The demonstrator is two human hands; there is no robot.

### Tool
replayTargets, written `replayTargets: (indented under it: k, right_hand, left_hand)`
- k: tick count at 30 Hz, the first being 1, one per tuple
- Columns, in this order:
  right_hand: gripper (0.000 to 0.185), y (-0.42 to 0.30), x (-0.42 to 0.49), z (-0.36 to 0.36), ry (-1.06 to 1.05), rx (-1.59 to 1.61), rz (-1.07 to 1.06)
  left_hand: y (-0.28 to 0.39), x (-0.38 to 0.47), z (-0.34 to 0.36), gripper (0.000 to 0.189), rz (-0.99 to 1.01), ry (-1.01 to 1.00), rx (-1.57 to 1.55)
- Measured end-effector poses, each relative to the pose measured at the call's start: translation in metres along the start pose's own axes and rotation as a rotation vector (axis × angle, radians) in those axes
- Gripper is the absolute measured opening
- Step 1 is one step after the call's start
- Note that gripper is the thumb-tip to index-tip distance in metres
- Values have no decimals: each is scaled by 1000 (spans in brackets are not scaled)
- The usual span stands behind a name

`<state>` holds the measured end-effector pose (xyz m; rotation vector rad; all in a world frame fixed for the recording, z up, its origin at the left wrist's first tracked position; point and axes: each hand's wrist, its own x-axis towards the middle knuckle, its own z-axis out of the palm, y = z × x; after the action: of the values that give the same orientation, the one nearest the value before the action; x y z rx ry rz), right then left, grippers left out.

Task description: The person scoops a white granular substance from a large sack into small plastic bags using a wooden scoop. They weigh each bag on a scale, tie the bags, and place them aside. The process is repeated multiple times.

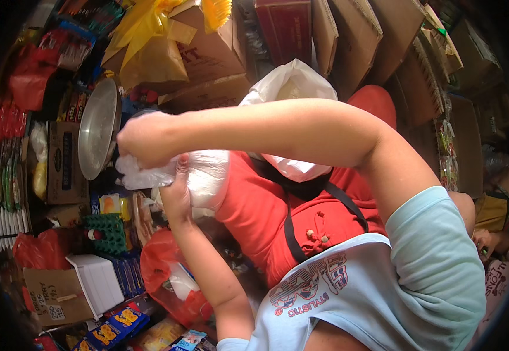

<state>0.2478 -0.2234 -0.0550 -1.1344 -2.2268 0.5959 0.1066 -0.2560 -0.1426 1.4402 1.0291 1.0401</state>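
A clear plastic bag filled with something white (208, 177) rests by the knee of the red trousers, its loose top drawn out to the left. My left hand (179, 188) grips the gathered neck, thumb up. Just above it, my right hand (147, 138) is closed in a fist around the top of the same plastic; its fingertips are hidden. My right forearm crosses over an open white sack (291, 83) with pale contents, standing between my legs. To the left of my right hand is a round metal pan (98, 129), tilted in view.
Cardboard boxes (210, 48) and upright cardboard sheets (351, 39) stand beyond my legs. On the left are packaged goods, a green egg tray (107, 232), a white plastic container (96, 283) and a red plastic bag (158, 263). At the right edge, part of another person (486, 241) shows.
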Motion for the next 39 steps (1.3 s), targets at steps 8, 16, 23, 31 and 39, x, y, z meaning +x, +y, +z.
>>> replayTargets:
  k: [8, 16, 23, 31, 39]
  right_hand:
    - [44, 11, -19, 8, -42, 144, 64]
    - [28, 33, -37, 12, 141, 1234, 109]
    - [70, 39, -121, 21, 792, -382, -243]
    - [50, 44, -113, 16, 248, 513, 125]
    - [20, -50, -112, -16, 267, -151, -280]
  left_hand:
    - [0, 3, -1, 22, -94, -53, -107]
    - [37, -22, -7, 28, 179, -48, -216]
    - [69, -11, -6, 33, -14, -196, -1040]
    - [65, -13, -2, 31, 179, -176, -513]
    - [48, -26, -20, 22, 112, -242, -219]
